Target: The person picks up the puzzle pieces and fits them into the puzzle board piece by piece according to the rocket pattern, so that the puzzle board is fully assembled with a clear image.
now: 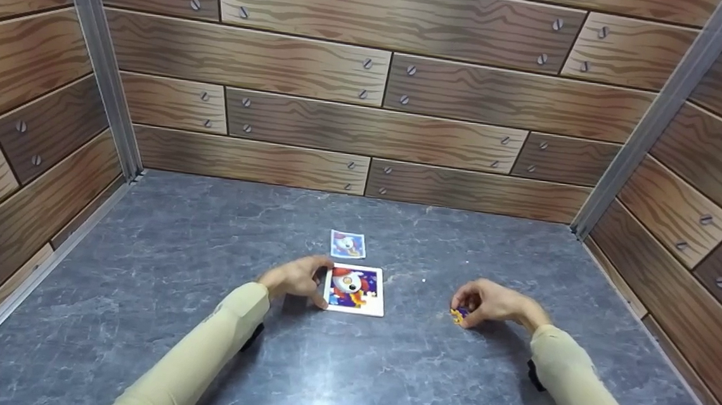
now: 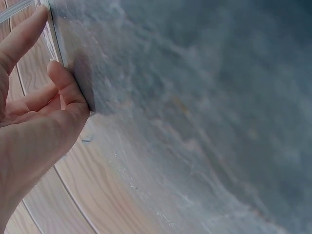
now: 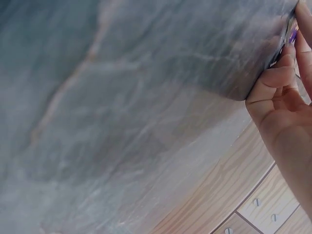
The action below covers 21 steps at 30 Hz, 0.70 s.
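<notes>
A small jigsaw puzzle (image 1: 350,285) in a white tray (image 1: 374,306) lies on the table, showing a cartoon picture with a white lower-right area bare of pieces. My left hand (image 1: 297,277) holds the tray by its left side, thumb at the near corner and fingers at the far one. In the left wrist view, this hand (image 2: 44,105) touches the tray's thin edge. Off to the right, my right hand (image 1: 492,302) pinches orange and purple puzzle pieces (image 1: 457,315) just at the tabletop; how many is hidden by the fingers. The right wrist view shows its fingers (image 3: 280,78) bent at the table.
A picture card (image 1: 348,245) with a similar cartoon lies just beyond the tray. Grey marbled tabletop (image 1: 239,219) surrounds everything. Wood-patterned walls (image 1: 370,76) with metal corner posts (image 1: 646,121) close off the back and both sides.
</notes>
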Motion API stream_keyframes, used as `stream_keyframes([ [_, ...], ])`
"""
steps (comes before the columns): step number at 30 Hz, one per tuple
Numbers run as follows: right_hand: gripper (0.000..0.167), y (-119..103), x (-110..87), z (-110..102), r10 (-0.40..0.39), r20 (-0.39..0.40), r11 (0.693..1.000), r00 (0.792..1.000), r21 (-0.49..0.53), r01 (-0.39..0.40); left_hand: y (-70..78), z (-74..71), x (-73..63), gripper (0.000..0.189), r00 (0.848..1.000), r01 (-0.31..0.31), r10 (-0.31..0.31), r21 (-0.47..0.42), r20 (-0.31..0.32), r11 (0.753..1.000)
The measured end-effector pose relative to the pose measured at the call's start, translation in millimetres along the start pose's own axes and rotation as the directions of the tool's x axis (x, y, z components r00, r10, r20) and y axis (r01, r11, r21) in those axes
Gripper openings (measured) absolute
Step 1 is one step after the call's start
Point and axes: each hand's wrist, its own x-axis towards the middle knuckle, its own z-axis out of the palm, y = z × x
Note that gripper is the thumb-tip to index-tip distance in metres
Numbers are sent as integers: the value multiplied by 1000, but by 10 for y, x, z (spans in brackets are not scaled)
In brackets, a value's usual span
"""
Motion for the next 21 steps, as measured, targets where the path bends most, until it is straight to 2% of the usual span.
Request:
stream_keyframes([
  [8,33,-22,28,4,10,-9,1000,1000,8,-10,-15,-5,9,77,1000,-7,7,-18,-1,1000],
  [17,29,-60,32,6,48,15,999,999,12,-49,-10,-4,-5,79,1000,13,-12,-52,5,999],
  [21,28,-67,34,-2,36,26,999,999,8,-36,-11,-5,2,78,1000,-15,15,-27,2,1000],
])
